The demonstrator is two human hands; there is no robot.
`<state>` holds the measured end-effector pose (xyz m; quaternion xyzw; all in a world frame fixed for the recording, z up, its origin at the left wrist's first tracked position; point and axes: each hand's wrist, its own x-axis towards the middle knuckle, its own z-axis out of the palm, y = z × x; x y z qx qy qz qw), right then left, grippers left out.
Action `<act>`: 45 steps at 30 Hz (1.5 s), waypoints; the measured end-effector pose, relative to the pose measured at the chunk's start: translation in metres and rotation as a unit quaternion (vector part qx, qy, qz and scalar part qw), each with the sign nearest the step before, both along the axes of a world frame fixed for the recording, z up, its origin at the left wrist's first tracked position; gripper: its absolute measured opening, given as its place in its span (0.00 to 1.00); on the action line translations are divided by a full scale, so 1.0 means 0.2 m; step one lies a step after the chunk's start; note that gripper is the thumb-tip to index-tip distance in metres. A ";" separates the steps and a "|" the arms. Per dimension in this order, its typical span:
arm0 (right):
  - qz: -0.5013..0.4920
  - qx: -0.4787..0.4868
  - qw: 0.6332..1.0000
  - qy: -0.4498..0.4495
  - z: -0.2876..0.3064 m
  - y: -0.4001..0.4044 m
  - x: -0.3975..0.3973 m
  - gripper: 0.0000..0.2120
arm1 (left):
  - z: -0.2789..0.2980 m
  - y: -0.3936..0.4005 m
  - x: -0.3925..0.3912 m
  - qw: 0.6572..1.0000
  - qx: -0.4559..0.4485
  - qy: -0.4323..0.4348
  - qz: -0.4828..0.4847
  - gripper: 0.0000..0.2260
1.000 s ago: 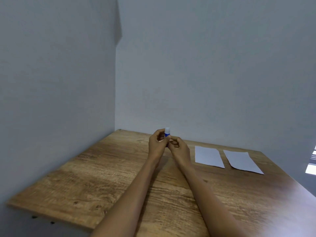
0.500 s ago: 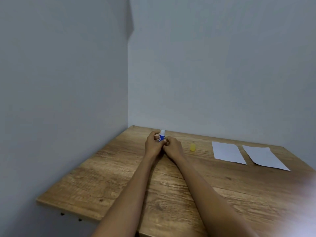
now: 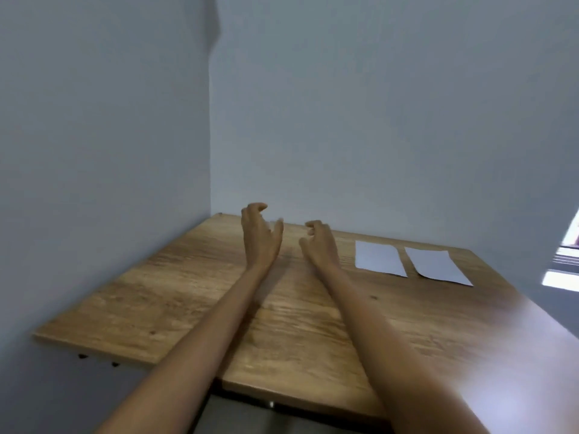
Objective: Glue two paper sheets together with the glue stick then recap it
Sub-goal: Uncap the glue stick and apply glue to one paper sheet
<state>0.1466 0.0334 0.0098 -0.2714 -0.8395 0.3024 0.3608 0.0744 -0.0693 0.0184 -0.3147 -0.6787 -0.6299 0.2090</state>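
Glue stick not visible anywhere; two paper sheets [image 3: 380, 257] [image 3: 437, 267] lie flat and apart, right of both hands on table [image 3: 175, 296]. Left hand [image 3: 260, 238] and right hand [image 3: 319, 242] hover half-open, fingers curled, holding nothing. Risk: open glue could dry out or roll off while untracked.

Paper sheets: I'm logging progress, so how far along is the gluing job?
Done: nothing that shows; the left sheet and right sheet lie apart on the table, unjoined. In hand: nothing; the left hand and right hand hover open, blurred, beside the sheets. No glue stick is visible. Left: gluing, pressing together, recapping.
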 end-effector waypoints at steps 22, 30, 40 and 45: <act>-0.164 0.036 0.969 -0.181 -0.11 0.58 0.56 0.18 | 0.15 0.71 0.51 0.843 -0.296 -0.396 -0.214 0.22; -0.165 0.038 0.970 -0.172 -0.11 0.57 0.56 0.18 | 0.18 0.77 0.50 0.860 -0.307 -0.356 -0.200 0.20; -0.164 0.038 0.970 -0.177 -0.11 0.57 0.56 0.19 | 0.14 0.76 0.42 0.836 -0.211 -0.453 -0.228 0.20; -0.161 0.038 0.970 -0.177 -0.10 0.57 0.56 0.19 | 0.10 0.81 0.40 0.860 -0.245 -0.391 -0.217 0.20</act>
